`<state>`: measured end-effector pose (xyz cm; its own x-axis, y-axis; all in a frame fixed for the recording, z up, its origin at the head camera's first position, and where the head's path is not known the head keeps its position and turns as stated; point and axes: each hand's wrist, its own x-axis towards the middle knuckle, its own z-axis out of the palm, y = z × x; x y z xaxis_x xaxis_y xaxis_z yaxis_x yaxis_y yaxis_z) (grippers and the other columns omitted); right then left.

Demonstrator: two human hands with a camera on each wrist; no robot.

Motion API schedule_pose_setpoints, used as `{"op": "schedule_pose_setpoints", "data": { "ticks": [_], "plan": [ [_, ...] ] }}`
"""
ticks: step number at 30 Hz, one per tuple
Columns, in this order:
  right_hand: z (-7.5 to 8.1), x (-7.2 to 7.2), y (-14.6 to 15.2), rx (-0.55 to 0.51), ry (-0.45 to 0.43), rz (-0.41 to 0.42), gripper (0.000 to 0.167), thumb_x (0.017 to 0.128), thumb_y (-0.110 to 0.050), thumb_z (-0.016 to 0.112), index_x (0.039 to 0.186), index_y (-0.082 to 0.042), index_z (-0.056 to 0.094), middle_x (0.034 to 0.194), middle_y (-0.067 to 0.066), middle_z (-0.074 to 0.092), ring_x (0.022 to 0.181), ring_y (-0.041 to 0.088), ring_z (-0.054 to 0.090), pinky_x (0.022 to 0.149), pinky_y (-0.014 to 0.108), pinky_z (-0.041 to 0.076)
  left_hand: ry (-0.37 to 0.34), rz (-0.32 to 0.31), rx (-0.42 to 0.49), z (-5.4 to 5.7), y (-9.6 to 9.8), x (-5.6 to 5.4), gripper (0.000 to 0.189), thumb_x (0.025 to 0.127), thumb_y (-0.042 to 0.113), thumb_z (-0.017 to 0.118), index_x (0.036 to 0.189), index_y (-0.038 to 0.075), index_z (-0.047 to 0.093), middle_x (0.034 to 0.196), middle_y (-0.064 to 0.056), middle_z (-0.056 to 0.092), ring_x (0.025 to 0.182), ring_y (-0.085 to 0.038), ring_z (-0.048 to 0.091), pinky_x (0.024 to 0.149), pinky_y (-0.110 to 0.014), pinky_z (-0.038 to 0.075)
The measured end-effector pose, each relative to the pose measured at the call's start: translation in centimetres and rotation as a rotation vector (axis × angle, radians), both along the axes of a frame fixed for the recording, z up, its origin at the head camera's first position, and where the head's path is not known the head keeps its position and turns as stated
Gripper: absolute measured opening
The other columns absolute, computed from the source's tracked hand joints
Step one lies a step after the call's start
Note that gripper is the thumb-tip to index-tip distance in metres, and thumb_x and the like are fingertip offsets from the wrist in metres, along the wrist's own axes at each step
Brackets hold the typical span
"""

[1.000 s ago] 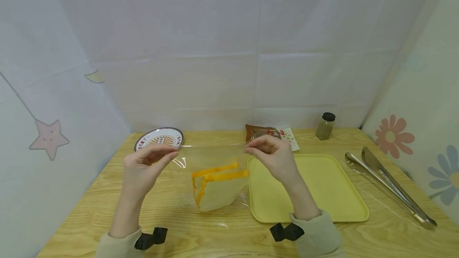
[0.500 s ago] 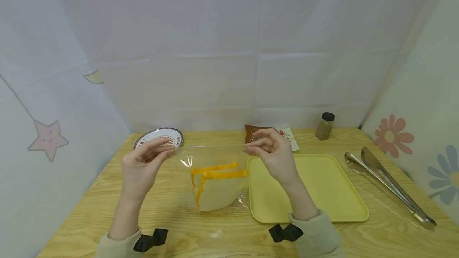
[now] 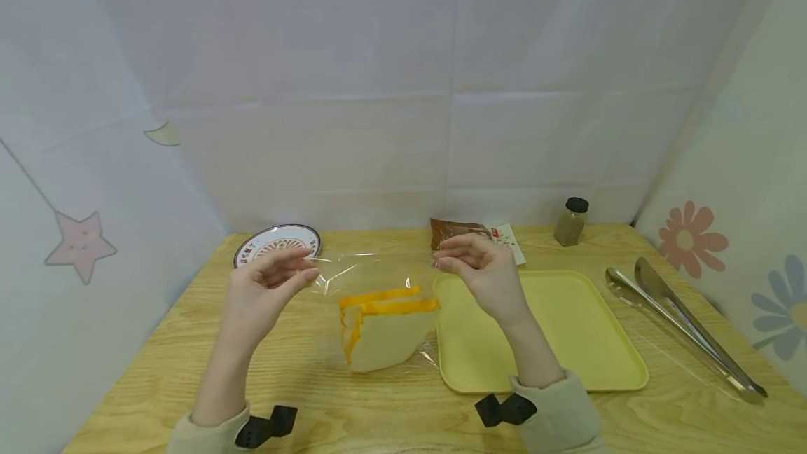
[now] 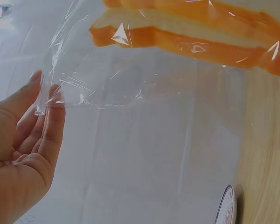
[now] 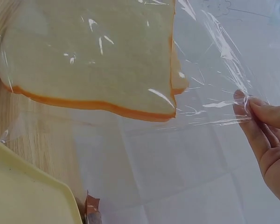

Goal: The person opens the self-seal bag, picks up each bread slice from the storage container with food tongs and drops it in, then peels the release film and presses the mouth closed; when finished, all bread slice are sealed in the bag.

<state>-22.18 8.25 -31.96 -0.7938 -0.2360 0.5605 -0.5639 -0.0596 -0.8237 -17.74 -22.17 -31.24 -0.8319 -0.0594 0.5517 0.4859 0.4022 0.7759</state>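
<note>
Two slices of bread with orange crust stand side by side inside a clear plastic bag over the front middle of the table. My left hand pinches the bag's upper left edge between thumb and fingers. At the opposite upper corner, my right hand pinches the film with thumb and forefinger. The left wrist view shows the wrinkled film between thumb and fingertips, the crusts beyond. In the right wrist view a slice's broad pale face shows through the glossy film.
A yellow tray lies just right of the bag. Metal tongs rest at the far right. Along the back are a patterned plate, a brown packet and a black-lidded jar. A cloth backdrop rises behind.
My left hand has shifted slightly right, and the bag's top edge now looks slacker and more creased. The right hand stays nearly in place, and the bread has hardly moved.
</note>
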Motion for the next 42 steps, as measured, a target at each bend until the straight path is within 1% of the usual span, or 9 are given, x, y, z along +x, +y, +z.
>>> {"op": "schedule_pose_setpoints", "data": {
  "ticks": [5, 10, 16, 20, 24, 31, 35, 38, 42],
  "plan": [
    [-0.1, -0.2, 0.2, 0.006, -0.011, 0.038, 0.023, 0.083, 0.006, 0.065, 0.105, 0.013, 0.061, 0.099, 0.033, 0.065, 0.085, 0.016, 0.072, 0.078, 0.033, 0.059, -0.099, -0.008, 0.029, 0.0, -0.1, -0.1, 0.036, 0.081, 0.008, 0.074, 0.114, -0.001, 0.065, 0.081, 0.017, 0.068, 0.071, -0.003, 0.067, 0.066, -0.018, 0.057],
    [0.0, -0.2, 0.4, 0.057, -0.046, 0.051, 0.024, 0.085, 0.001, 0.065, 0.107, 0.009, 0.063, 0.103, 0.031, 0.065, 0.087, 0.014, 0.071, 0.080, 0.031, 0.059, -0.121, -0.031, 0.112, -0.2, -0.1, -0.2, 0.021, 0.082, 0.007, 0.072, 0.097, -0.008, 0.069, 0.079, 0.012, 0.070, 0.069, -0.006, 0.066, 0.067, -0.020, 0.058],
    [-0.1, -0.1, 0.3, 0.197, -0.101, 0.007, 0.019, 0.085, -0.005, 0.066, 0.102, 0.005, 0.068, 0.098, 0.022, 0.070, 0.084, 0.017, 0.071, 0.079, 0.028, 0.059, -0.088, -0.076, 0.139, -0.3, 0.0, -0.3, 0.016, 0.085, 0.004, 0.068, 0.092, -0.010, 0.068, 0.078, 0.008, 0.071, 0.072, -0.008, 0.069, 0.070, -0.023, 0.059],
    [-0.1, 0.0, 0.2, 0.192, -0.118, -0.003, 0.016, 0.087, -0.003, 0.064, 0.098, 0.006, 0.070, 0.093, 0.024, 0.070, 0.082, 0.024, 0.072, 0.077, 0.031, 0.059, -0.056, -0.048, 0.111, -0.3, 0.1, -0.2, 0.015, 0.085, 0.003, 0.067, 0.092, -0.010, 0.069, 0.077, 0.011, 0.071, 0.073, -0.007, 0.070, 0.070, -0.024, 0.059],
    [0.1, 0.3, 0.1, 0.179, -0.109, -0.037, 0.013, 0.087, -0.002, 0.064, 0.096, 0.005, 0.071, 0.090, 0.024, 0.071, 0.077, 0.020, 0.072, 0.073, 0.031, 0.060, 0.012, 0.005, 0.072, -0.2, 0.3, -0.1, 0.010, 0.085, 0.001, 0.067, 0.090, -0.007, 0.071, 0.077, 0.013, 0.071, 0.071, -0.004, 0.070, 0.068, -0.023, 0.059],
    [0.4, 0.5, -0.1, 0.173, -0.066, -0.128, 0.012, 0.085, -0.001, 0.066, 0.093, 0.004, 0.072, 0.086, 0.020, 0.072, 0.073, 0.015, 0.072, 0.069, 0.028, 0.060, 0.153, 0.086, -0.055, -0.2, 0.5, 0.0, 0.008, 0.081, -0.004, 0.069, 0.086, 0.000, 0.074, 0.079, -0.014, 0.072, 0.070, 0.003, 0.067, 0.065, -0.016, 0.057],
    [0.4, 0.4, -0.1, 0.188, -0.073, -0.126, 0.012, 0.085, -0.002, 0.066, 0.093, 0.003, 0.072, 0.087, 0.020, 0.072, 0.073, 0.016, 0.072, 0.069, 0.028, 0.060, 0.191, 0.082, -0.095, -0.3, 0.5, 0.0, 0.008, 0.080, -0.006, 0.069, 0.085, -0.001, 0.073, 0.078, -0.016, 0.072, 0.070, 0.006, 0.066, 0.064, -0.014, 0.056],
    [0.9, 0.1, 0.3, 0.268, -0.082, -0.096, 0.010, 0.085, -0.004, 0.066, 0.091, 0.001, 0.072, 0.086, 0.017, 0.072, 0.074, 0.019, 0.072, 0.069, 0.026, 0.060, 0.167, 0.047, -0.092, -0.2, 0.4, 0.0, 0.008, 0.081, -0.006, 0.068, 0.086, -0.001, 0.073, 0.078, -0.016, 0.072, 0.069, 0.004, 0.067, 0.065, -0.016, 0.057],
    [2.3, -0.6, 0.8, 0.515, -0.034, -0.066, 0.006, 0.085, -0.008, 0.068, 0.087, -0.004, 0.072, 0.082, 0.009, 0.072, 0.073, 0.016, 0.070, 0.067, 0.024, 0.058, 0.096, 0.001, -0.096, 0.0, 0.1, 0.2, 0.008, 0.084, -0.001, 0.068, 0.089, 0.002, 0.073, 0.079, -0.014, 0.072, 0.070, 0.000, 0.069, 0.066, -0.017, 0.057]
  ]
}}
